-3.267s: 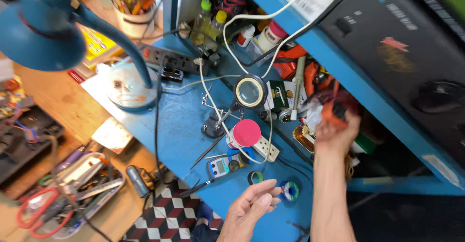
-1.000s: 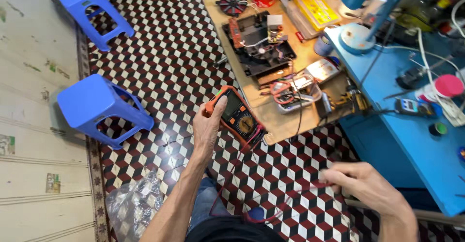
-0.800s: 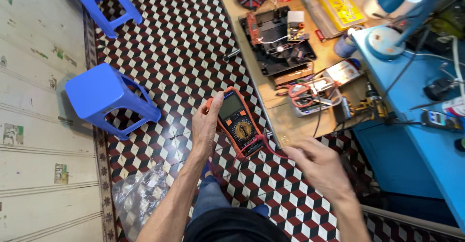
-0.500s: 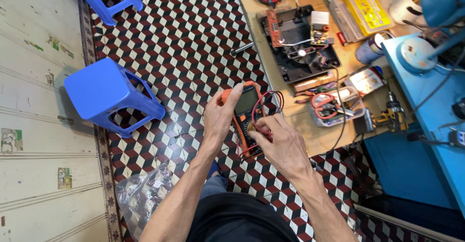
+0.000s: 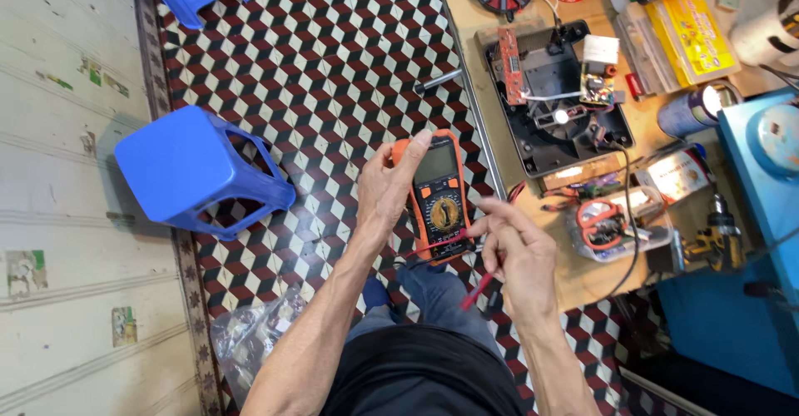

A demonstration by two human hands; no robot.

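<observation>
The orange multimeter (image 5: 439, 195), earlier reached for on the blue surface, now sits over the tiled floor in the left hand (image 5: 384, 190) grip. The right hand (image 5: 518, 245) (empty before) now meets its lower edge, holding a red probe (image 5: 476, 289).

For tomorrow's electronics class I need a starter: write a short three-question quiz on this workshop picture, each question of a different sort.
1. True or false: the left hand holds the orange multimeter.
2. What does the right hand grip?
A. red scissors
B. red probe
C. screwdriver
3. What colour is the plastic stool on the tiled floor?

Key: 1 true; 2 B; 3 blue.
</observation>
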